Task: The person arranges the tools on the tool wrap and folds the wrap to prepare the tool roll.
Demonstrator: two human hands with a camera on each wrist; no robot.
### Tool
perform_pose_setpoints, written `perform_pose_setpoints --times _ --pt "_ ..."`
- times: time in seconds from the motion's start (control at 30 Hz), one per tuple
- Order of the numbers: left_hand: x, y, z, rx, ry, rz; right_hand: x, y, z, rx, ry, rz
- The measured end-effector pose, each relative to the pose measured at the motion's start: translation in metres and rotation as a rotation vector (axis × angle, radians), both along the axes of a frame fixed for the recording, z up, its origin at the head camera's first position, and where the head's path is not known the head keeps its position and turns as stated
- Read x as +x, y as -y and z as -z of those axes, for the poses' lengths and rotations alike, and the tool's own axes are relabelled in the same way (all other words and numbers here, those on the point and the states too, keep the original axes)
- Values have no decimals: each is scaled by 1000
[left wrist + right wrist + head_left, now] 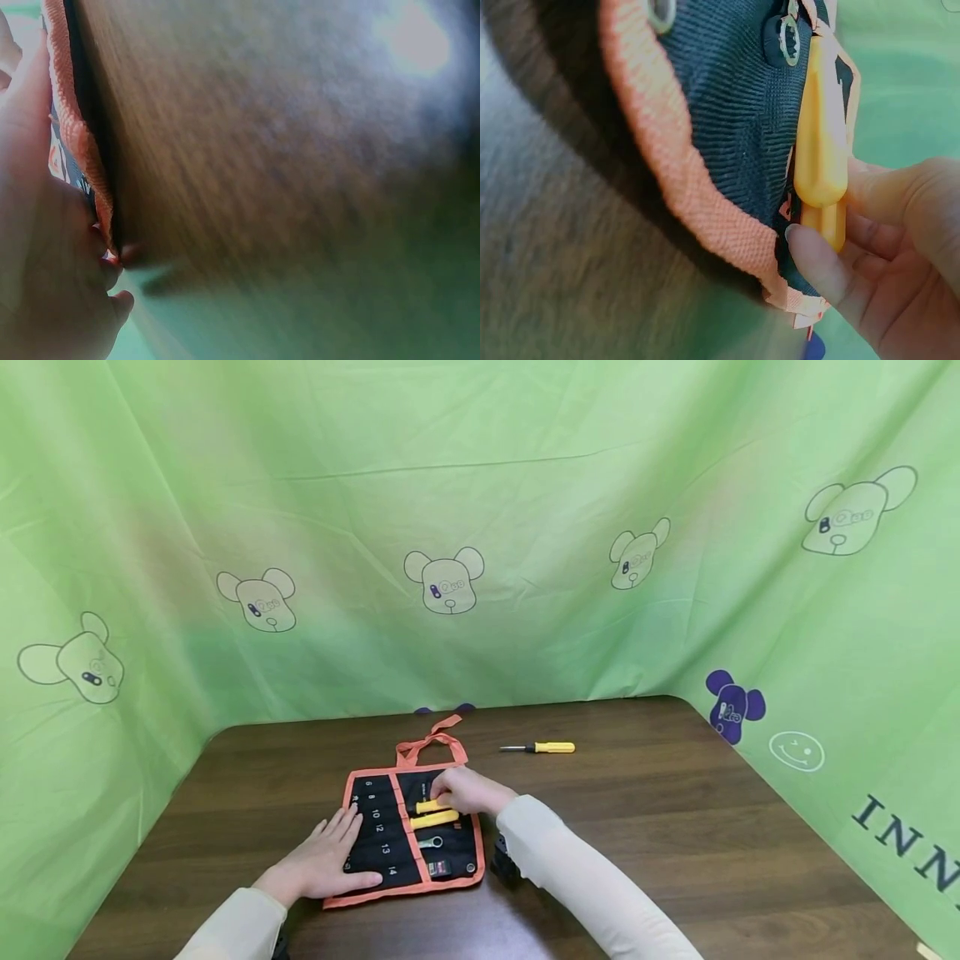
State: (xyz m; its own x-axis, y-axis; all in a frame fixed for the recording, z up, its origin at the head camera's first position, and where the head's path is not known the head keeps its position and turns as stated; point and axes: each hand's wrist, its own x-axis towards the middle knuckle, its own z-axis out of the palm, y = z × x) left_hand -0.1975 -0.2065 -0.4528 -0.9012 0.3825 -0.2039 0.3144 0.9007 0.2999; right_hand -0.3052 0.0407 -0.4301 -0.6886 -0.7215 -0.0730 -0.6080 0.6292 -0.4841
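Observation:
A black tool roll (401, 870) with orange edging lies unfolded on the table, numbers printed on its left half. My left hand (322, 862) rests flat on that left side, fingers spread. At the upper right pockets, my right hand (474, 790) pinches the yellow handle of a screwdriver (825, 226) between thumb and fingers; its shaft is hidden. Just beside it, a second yellow handle (437, 819) sticks out of a pocket. Below are the ring end of a wrench (432, 842) and a small red-and-grey packet (438, 868).
Another yellow-handled screwdriver (555, 747) lies on the brown wooden table (660, 827), beyond the roll to the right. The roll's orange tie strap (431, 747) extends from its far edge. A green printed curtain (525, 635) stands behind and at the sides.

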Motion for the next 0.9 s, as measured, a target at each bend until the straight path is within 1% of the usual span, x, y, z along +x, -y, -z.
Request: perform_pose_setpoints --times 0.1,0.33,0.7,0.83,0.9 --pt "0 1 0 3 -4 2 1 2 -1 0 -3 2" --pt "1 1 0 8 -4 2 2 6 2 -45 -23 -35" --pt "-1 1 3 5 -3 -8 2 7 3 -46 -37 -29" --pt "-1 1 2 8 3 -5 1 5 -2 -49 -69 -44" --pt "-1 1 1 9 6 -4 0 4 -8 -52 -86 -42"
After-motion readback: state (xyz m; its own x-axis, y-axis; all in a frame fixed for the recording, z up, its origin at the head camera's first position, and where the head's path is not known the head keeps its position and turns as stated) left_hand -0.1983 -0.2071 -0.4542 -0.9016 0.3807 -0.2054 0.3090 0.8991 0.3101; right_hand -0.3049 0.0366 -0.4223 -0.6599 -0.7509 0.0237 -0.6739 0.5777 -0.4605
